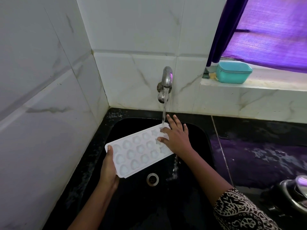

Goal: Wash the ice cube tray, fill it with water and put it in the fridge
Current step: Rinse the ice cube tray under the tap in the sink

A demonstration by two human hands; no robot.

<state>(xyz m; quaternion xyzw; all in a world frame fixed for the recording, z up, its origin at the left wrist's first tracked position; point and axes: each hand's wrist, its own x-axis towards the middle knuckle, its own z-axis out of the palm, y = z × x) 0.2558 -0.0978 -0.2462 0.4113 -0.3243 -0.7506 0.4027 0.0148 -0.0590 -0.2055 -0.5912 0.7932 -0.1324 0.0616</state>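
Observation:
A white ice cube tray (137, 150) with heart and star hollows is held tilted over the black sink (201, 135). My left hand (108, 168) grips its near left end, thumb on top. My right hand (176, 137) lies on the far right end with fingers spread, rubbing the hollows. Water runs from the metal wall tap (167, 77) in a thin stream (164, 112) onto the tray's far corner beside my right fingers.
The sink drain (152, 179) lies below the tray. White tiled walls close in on the left and behind. A teal plastic box (233, 74) stands on the window ledge at right. The black counter (259, 146) is wet; a steel vessel (295, 191) sits at its right edge.

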